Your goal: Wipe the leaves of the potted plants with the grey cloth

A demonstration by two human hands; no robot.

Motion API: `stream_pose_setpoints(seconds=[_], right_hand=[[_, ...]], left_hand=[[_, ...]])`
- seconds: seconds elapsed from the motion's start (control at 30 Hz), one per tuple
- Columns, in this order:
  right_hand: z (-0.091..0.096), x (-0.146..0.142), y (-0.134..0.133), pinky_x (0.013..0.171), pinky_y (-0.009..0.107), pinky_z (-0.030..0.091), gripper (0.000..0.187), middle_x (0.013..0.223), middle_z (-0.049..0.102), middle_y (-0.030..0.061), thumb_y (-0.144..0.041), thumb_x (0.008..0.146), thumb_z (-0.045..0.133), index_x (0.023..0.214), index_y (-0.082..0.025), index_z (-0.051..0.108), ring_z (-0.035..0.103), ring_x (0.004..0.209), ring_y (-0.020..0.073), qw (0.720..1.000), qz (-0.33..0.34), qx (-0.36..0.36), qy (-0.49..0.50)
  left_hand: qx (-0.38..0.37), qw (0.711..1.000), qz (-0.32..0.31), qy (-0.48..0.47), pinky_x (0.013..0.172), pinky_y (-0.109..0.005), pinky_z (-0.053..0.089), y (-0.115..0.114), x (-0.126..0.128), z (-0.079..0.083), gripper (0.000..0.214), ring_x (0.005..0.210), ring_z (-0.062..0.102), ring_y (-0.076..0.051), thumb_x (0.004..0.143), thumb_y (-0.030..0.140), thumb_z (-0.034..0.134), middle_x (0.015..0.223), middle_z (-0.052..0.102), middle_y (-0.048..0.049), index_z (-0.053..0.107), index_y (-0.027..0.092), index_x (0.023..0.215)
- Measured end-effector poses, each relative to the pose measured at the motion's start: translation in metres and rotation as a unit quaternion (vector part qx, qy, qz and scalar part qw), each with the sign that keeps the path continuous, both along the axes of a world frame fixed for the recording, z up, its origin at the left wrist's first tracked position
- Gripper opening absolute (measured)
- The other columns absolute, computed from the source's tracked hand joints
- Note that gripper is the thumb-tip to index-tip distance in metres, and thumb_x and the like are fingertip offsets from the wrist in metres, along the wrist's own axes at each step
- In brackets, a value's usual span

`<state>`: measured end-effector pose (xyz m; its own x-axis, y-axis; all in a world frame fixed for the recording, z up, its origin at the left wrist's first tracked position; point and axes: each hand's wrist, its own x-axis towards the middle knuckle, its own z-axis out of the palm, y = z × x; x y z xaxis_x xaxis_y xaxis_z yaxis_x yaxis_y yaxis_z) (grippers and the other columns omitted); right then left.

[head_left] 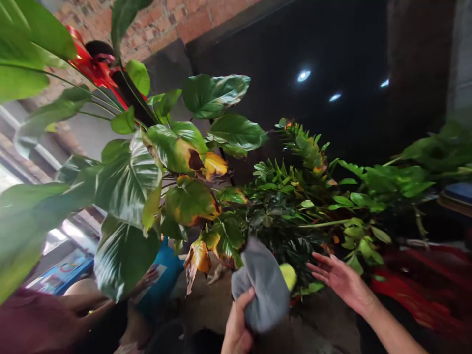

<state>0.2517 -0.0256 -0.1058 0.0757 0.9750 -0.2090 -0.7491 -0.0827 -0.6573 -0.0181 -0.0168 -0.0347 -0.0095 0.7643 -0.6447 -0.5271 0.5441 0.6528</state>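
Two hands in my view: left hand (pixel 239 324) pinches cloth (pixel 265 290), to right of browned leaf (pixel 201 258); right hand (pixel 342 281) spread, holding nothing, near green leaves (pixel 356 264). I judge best: cloth kept bunched, leaves touched lightly; browned one looks brittle. Left hand's fingers hidden behind cloth; right forearm (pixel 391 322) cut off; yellow patch (pixel 288 276) at cloth's edge, can't tell what.

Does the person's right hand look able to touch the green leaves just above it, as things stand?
Probably yes. The right hand is open and seems empty, and the green leaves hang close above it with nothing visible between. The left hand, holding the grey cloth, is off to one side.
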Motion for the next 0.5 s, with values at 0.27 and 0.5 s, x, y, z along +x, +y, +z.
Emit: stream_pose_setpoints(seconds=[0.27,0.5], right_hand=[[-0.001,0.002,0.002,0.106,0.054,0.037,0.033,0.101,0.078,0.0114,-0.052,0.069,0.071,0.086,-0.024,0.078,0.066,0.106,0.0363,1.000,0.016,0.006,0.002],[-0.006,0.006,0.000,0.104,0.056,0.040,0.034,0.108,0.075,0.0150,-0.050,0.071,0.069,0.089,-0.023,0.078,0.062,0.113,0.0402,1.000,0.007,0.000,-0.001]], left_hand=[[0.155,0.979,0.040,-0.125,0.075,-0.033,0.055,0.026,-0.006,0.049,0.015,0.060,0.069,-0.022,0.053,0.005,0.072,0.059,0.072,-0.0028,0.069,0.016,0.063],[0.022,0.999,0.005,-0.026,0.085,-0.040,0.053,-0.002,0.025,0.000,0.026,0.073,0.072,-0.028,0.056,0.012,0.076,0.066,0.074,-0.0076,0.069,0.013,0.082]])
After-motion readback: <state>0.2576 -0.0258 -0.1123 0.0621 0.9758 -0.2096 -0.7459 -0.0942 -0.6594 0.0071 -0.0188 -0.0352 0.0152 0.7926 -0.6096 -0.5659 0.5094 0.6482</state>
